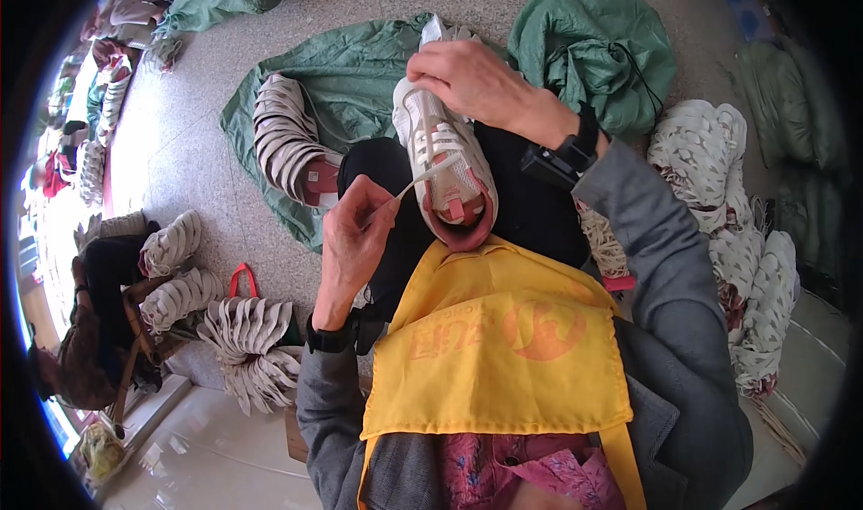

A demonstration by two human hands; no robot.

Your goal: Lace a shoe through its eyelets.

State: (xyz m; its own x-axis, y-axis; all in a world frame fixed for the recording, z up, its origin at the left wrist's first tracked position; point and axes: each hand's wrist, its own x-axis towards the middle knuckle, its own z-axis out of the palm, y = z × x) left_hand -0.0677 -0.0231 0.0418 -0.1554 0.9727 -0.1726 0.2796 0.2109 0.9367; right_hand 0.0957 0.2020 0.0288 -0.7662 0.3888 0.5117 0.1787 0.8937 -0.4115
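Note:
A white sneaker (463, 150) with a pink tongue and lining lies across my dark-trousered lap, its toe pointing away from me. A pale shoelace (429, 174) runs from its upper to my left hand (355, 240), which pinches the lace left of the shoe. At the toe end my right hand (481, 83) is bent over the sneaker, fingers closed against it; its fingertips are partly hidden. Just beyond that hand shows another whitish piece (434, 30), too covered to name.
Nested shoe uppers (286, 123) lie on a spread green sack (360, 56). A bunched green sack (593, 51) stands at the far right. More stacked uppers sit at the right (697, 150) and lower left (252, 344). A yellow apron (494, 348) covers my front.

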